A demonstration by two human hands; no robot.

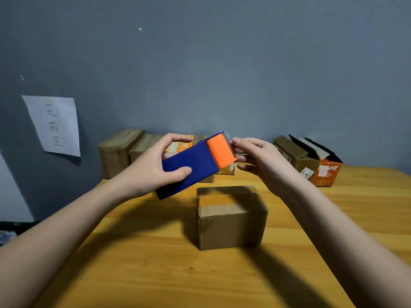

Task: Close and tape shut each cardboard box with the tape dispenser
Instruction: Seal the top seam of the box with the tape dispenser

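Note:
A small brown cardboard box (231, 216) stands closed in the middle of the wooden table (155, 263), with clear tape over its top and front. Above and behind it my left hand (155, 167) grips the blue tape dispenser (191, 165) by its body, thumb on top. The dispenser's orange head with a toothed blade points right. My right hand (255, 158) is at that blade end, and its fingertips pinch the clear tape end (239, 154) there.
A row of closed brown boxes (117, 152) stands against the grey wall at back left. At back right are an open brown box (293, 156) and an open orange box (327, 172). A paper note (53, 125) hangs on the wall.

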